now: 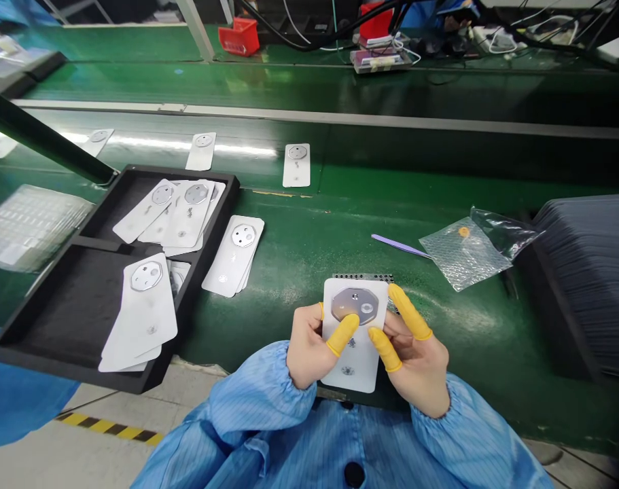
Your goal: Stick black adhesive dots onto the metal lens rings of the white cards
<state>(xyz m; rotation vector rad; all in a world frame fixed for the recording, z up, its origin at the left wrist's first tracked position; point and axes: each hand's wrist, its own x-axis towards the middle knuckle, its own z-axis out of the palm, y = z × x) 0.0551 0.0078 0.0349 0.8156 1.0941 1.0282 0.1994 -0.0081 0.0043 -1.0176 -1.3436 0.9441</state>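
A white phone back cover (350, 377) with a silver octagonal camera plate is held upright in front of my body. My left hand (309, 346) grips its left edge, the yellow finger-cotted thumb pressed on the camera plate. My right hand (418, 363) holds the right edge; its yellow-covered thumb touches the cover's face and the yellow-covered index finger extends at the upper corner. The remaining right fingers are partly hidden behind the cover. Just beyond the cover, a dark strip with small round holes (363, 277) lies partly hidden on the green bench.
Left stands a black divided tray (49, 305) holding several covers; a small stack of covers (232, 261) lies beside it. Purple tweezers (398, 244) and a clear bubble bag (462, 255) lie ahead right. A dark ribbed stack (589, 272) stands far right. Covers (296, 170) rest on the belt behind.
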